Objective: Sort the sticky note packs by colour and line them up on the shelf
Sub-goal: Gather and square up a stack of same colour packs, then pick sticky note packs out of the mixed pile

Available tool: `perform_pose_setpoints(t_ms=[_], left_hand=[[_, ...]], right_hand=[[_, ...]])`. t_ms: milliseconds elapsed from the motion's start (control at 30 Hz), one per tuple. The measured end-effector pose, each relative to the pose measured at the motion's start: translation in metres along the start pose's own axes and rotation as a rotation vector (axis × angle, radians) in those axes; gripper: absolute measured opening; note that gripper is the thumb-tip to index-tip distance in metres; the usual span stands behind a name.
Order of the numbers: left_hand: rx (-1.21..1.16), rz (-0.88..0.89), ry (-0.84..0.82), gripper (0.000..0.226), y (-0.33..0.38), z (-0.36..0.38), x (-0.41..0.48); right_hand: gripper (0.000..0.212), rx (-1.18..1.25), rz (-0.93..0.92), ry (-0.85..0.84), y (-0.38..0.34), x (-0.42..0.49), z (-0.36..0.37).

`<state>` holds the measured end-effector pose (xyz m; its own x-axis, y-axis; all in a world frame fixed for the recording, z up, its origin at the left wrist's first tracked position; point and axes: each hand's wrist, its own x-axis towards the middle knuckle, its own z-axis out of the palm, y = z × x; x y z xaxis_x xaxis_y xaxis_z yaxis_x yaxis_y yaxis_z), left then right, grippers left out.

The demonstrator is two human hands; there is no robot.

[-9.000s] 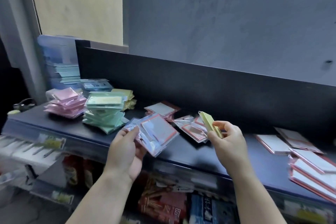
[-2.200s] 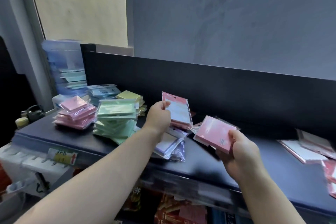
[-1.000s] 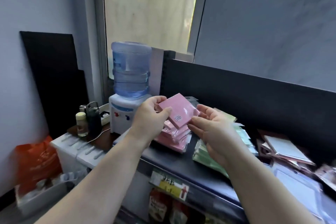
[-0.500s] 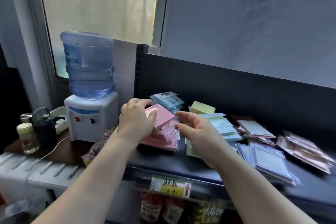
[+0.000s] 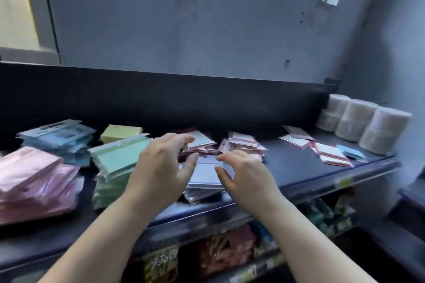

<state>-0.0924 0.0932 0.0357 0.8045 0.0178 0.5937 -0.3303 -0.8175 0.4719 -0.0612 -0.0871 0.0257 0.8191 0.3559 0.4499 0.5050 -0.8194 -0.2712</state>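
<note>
Sorted stacks of sticky note packs lie on the dark shelf: a pink stack at far left, a blue stack behind it, a green stack, and a yellow pack at the back. In the middle sits a loose pile of pale lilac packs. My left hand and my right hand hover just over that pile, one on each side, fingers spread and relaxed, holding nothing. Red-edged packs lie behind the hands.
More red-edged packs and a small blue pack lie scattered on the shelf's right part. Three pale rolls stand at the far right end. A black back panel runs behind. Packaged goods fill the shelf below.
The pink pack my left hand held now lies on the pink stack. Both hands have swung right to the lilac pile, and the view turned right with them.
</note>
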Motion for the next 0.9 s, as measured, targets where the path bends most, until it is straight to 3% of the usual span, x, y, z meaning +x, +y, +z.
perform_pose_setpoints(t_ms=[167,300,500,900], left_hand=[[0.008,0.102,-0.16,0.049,0.075,0.093,0.026],[0.052,0.138,-0.266,0.039,0.118,0.158,0.046],[0.12,0.1,-0.378,0.039,0.189,0.245,0.079],[0.256,-0.101,-0.562,0.047,0.208,0.338,0.164]], right_hand=[[0.034,-0.085,0.138,-0.009,0.11,-0.034,-0.039],[0.034,-0.086,0.204,-0.007,0.181,-0.053,-0.065],[0.037,-0.099,0.23,-0.04,0.294,-0.067,-0.103],[0.038,-0.009,0.248,-0.132,0.398,-0.035,-0.111]])
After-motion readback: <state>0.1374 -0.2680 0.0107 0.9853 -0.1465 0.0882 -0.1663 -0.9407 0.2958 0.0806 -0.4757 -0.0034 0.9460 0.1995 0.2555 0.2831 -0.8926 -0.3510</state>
